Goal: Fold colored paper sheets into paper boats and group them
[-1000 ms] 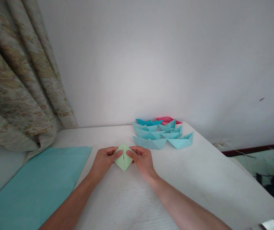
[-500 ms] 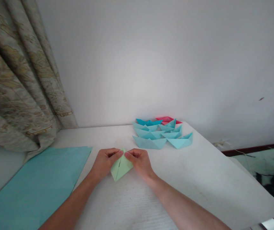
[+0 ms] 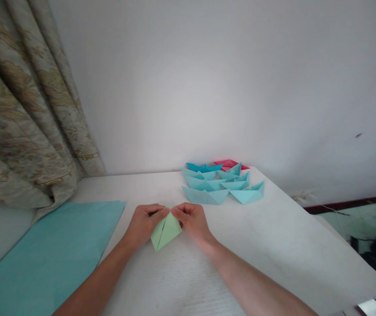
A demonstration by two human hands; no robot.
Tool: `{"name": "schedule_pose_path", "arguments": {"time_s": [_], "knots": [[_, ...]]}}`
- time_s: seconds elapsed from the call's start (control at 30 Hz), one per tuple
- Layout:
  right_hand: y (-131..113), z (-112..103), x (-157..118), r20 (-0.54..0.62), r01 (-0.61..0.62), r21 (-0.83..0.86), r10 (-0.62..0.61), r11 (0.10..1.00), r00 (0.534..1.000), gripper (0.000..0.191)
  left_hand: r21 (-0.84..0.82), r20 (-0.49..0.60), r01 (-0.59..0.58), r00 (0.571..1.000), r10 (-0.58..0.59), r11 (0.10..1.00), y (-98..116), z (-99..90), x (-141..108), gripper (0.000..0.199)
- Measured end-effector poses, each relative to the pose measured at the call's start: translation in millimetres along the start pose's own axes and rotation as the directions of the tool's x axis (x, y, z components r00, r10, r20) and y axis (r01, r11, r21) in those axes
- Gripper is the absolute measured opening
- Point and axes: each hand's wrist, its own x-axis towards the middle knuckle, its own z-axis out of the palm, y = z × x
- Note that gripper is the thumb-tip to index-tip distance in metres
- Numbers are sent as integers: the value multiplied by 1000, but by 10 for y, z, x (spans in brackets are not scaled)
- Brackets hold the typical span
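A small piece of folded light green paper is between my two hands, above the white table. It has a diamond-like shape with a slit down its middle, and one corner points towards me. My left hand pinches its top left edge between thumb and fingers. On the other side, my right hand pinches the top right edge, the two thumbs nearly meeting at the upper corner. That upper corner is mostly covered by my fingertips.
Behind my hands, several light blue paper boats stand in rows, with a darker blue boat and a pink boat at the back. Large teal sheets lie left on the white table. A patterned curtain hangs at the left.
The green paper has tilted slightly, its lower corner shifting a little left and down. Both hands keep their pinch in nearly the same place.
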Motion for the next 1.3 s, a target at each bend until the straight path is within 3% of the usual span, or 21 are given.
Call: {"name": "schedule_pose_path", "arguments": {"time_s": [0.13, 0.23, 0.33, 0.43, 0.5, 0.73, 0.9, 0.97, 1.13, 1.3], "knots": [[-15, 1, -13, 32, -16, -32, 17, 999, 999, 25, -34, -184, 24, 982, -30, 999, 26, -33, 5, 28], [-17, -7, -16, 22, 4, -62, -2, 998, 1000, 25, -91, -209, 51, 975, -69, 995, 39, -40, 13, 28], [-4, -19, -9, -57, 55, -91, -60, 994, 997, 23, -146, -28, 129, 991, -134, 981, 19, -23, 24, 30], [12, -25, 0, -122, 62, -131, -78, 989, 989, 20, -156, 234, 228, 954, -189, 961, -18, 12, 25, 29], [24, -25, 8, -119, 44, -124, -59, 991, 991, 20, -166, 281, 231, 943, -179, 959, -31, 27, 19, 29], [38, -33, 41, -110, 17, 86, -7, 996, 994, 33, -222, 89, 154, 987, -137, 963, 39, -36, 10, 28], [-13, -40, 29, -120, -16, 89, 27, 996, 992, 30, -110, 202, 159, 970, -135, 981, 32, -23, 9, 30], [-14, -36, 25, -116, -16, 76, 25, 997, 993, 31, -85, 200, 126, 974, -107, 988, 18, -16, 8, 31], [5, -27, 32, -70, -5, 91, 11, 996, 997, 33, -129, 50, 54, 998, -47, 990, 23, -56, 4, 32], [12, -23, 41, -58, -5, 30, 7, 1000, 998, 32, -123, -118, 32, 992, -47, 992, 51, -89, 0, 31]]}}
